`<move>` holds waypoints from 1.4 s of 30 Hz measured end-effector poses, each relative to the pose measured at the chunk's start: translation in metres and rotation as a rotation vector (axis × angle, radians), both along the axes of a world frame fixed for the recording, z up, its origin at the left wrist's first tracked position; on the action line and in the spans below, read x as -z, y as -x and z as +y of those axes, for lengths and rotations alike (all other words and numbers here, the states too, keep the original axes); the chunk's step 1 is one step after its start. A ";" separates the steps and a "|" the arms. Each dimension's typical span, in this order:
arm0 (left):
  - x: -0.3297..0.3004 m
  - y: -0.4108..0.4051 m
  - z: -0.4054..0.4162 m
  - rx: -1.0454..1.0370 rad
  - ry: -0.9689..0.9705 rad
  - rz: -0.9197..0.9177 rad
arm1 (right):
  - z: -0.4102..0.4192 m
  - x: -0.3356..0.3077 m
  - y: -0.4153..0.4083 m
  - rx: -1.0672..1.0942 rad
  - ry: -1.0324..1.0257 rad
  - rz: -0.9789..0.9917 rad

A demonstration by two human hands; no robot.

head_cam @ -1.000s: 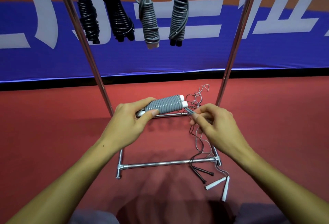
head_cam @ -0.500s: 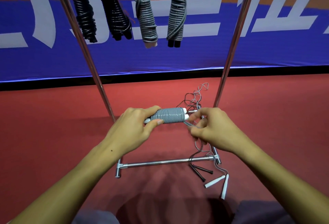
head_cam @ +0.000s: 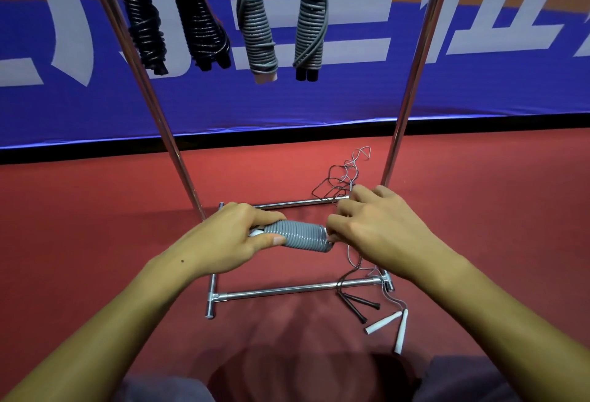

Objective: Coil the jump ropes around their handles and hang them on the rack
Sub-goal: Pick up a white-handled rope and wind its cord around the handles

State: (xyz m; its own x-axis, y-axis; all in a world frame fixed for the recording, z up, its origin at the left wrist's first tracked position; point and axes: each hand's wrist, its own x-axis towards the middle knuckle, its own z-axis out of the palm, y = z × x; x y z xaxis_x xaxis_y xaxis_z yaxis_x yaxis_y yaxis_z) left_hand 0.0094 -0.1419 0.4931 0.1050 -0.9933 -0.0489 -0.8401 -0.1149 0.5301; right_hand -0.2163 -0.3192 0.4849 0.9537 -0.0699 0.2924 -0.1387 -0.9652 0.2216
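right hand (head_cam: pixel 380 229) moved in, now pinching at the coil's end | left hand (head_cam: pixel 230 235) still gripping grey rope (head_cam: pixel 300 237) | probably tucking the tail, then rack (head_cam: pixel 415 60)

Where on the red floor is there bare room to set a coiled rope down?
Bare: red floor left of the chrome rack base. Crowded: the right, with loose thin ropes, black handles and white handles.

No legible text; only cropped white characters on the blue banner (head_cam: pixel 319 108).
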 end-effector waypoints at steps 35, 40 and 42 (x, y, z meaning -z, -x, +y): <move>-0.039 -0.015 0.026 0.091 -0.108 0.566 | -0.029 -0.003 0.008 0.057 -0.704 0.197; -0.037 -0.012 0.026 0.077 -0.084 0.727 | -0.025 -0.004 0.007 -0.011 -0.843 0.106; -0.033 -0.011 0.023 0.053 -0.059 0.837 | -0.019 -0.009 0.005 -0.033 -1.019 0.032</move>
State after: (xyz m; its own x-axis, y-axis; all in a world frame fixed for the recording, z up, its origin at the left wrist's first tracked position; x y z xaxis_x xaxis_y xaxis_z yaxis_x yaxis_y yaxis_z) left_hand 0.0202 -0.1193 0.5260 -0.0360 -0.9892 -0.1422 -0.1768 -0.1337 0.9751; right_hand -0.2213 -0.3383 0.4939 0.9661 -0.2444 0.0829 -0.1167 -0.7003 -0.7043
